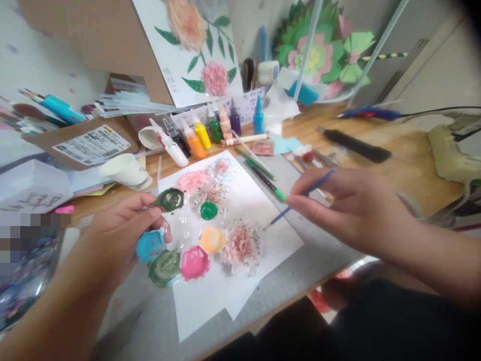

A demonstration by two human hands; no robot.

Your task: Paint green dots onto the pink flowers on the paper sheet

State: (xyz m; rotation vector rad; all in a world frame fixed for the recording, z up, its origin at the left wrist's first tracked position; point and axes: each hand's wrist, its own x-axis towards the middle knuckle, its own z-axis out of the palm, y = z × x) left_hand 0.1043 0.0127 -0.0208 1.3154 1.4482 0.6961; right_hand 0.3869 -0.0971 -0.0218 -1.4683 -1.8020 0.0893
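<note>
My left hand (112, 240) grips the left edge of a clear plastic paint palette (190, 235), thumb by the dark green well, fingers near the blue well. The palette holds green, blue, pink and orange paint. It hovers over white paper (244, 200) painted with pink flowers. My right hand (349, 208) pinches a thin blue-handled paintbrush (296, 198), whose tip points down-left toward a pink flower at the paper's right side.
Several paint bottles (210, 133) stand in a row behind the paper. Paper cups (126, 170) and a cardboard box (86, 140) lie at the left, a phone (26, 271) at the near left. Pencils (263, 173), a black knife (355, 145) and paper flowers (323, 50) sit beyond.
</note>
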